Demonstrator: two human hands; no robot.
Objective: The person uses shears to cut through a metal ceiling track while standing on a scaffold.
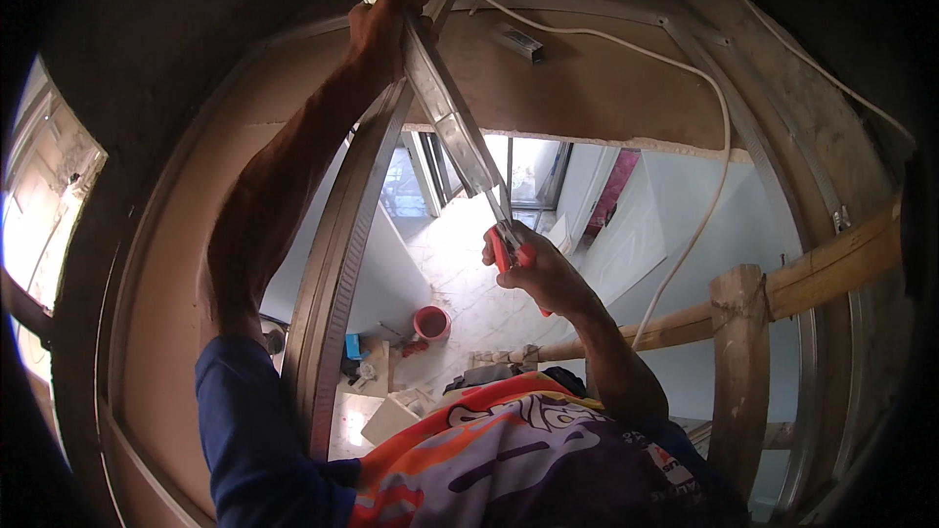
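Observation:
Overhead, my left hand (383, 31) is closed around a long, shiny metal channel (445, 112). The channel slants down from the top edge towards the middle of the view. At its lower end, my right hand (540, 272) grips a pair of red-handled snips (503, 247). Their blades point up and meet the end of the channel; whether they are closed on the metal I cannot tell. A second metal channel (337, 279) runs lengthwise beside my left forearm.
Ceiling board (587, 98) surrounds an opening above a tiled floor (460, 264) far below, where a red bucket (431, 324) stands. A white cable (724, 127) hangs at right. A wooden pole (831, 269) crosses a post (738, 372). A short metal offcut (523, 42) lies on the board.

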